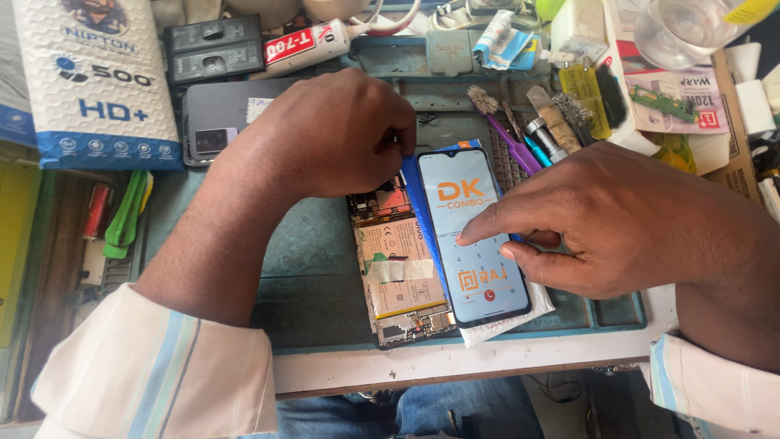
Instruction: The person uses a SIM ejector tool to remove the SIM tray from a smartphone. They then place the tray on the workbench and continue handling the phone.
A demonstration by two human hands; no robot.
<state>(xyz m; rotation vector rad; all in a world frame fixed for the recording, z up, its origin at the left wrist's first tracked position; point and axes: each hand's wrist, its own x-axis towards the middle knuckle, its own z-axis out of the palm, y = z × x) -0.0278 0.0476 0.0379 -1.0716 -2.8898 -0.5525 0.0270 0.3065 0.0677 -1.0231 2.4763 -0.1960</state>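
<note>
Cluttered repair mat [325, 284], left hand [341, 134] pinching lit phone screen [475, 236] top edge, right hand [617, 219] forefinger extended, touching it.

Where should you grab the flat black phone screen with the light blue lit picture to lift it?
Probably by its long thin side edges: the flat black phone screen lies face up. The right hand touches the glass and the left hand pinches its top corner, so come from the near end.

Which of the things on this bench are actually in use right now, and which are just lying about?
In use:
left hand pinching the lit display panel at its top edge
right hand, forefinger on the panel
opened phone body beside it
white cloth under the panel

Lying about:
glue tube
purple brush
green pry tools
glass cup
</note>
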